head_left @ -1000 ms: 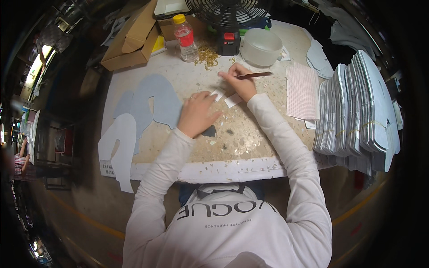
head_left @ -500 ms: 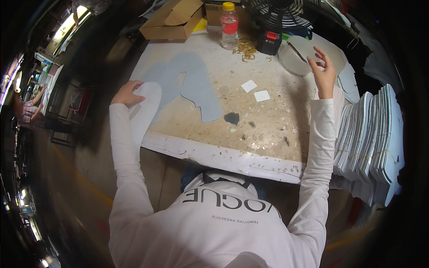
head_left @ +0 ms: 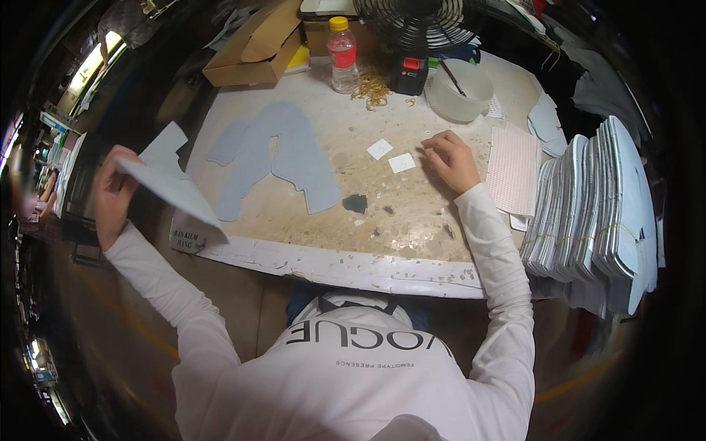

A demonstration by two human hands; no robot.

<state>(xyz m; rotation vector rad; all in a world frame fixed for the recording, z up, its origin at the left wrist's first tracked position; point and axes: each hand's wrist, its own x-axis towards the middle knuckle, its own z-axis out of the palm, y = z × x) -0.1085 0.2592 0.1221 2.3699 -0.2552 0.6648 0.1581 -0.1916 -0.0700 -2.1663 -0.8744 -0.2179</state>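
Note:
At the table's left edge, my left hand (head_left: 115,192) is closed on a pale grey-white cut piece (head_left: 179,192), held raised and tilted with its lower end over the table corner. Another angular pale section (head_left: 165,147) shows behind it; whether it is part of the same piece I cannot tell. Bluish-grey cut pieces (head_left: 298,158) lie flat on the table, overlapping, right of that hand. My right hand (head_left: 452,163) hovers over or rests on the table, fingers loosely bent and slightly apart, nothing visible in them. Two small white cards (head_left: 401,162) lie just left of it.
Tall stacks of banded pale pieces (head_left: 588,209) stand at the right edge beside a pink patterned sheet (head_left: 510,165). Along the back are a cardboard box (head_left: 254,55), a bottle (head_left: 343,62), rubber bands (head_left: 372,90), a fan (head_left: 419,22) and a translucent tub (head_left: 471,99) with a dark stick.
My left hand has moved left, and the piece in it has tilted. The right hand has come down and left from beside the tub toward the cards, its fingers now more bent. The view has shifted.

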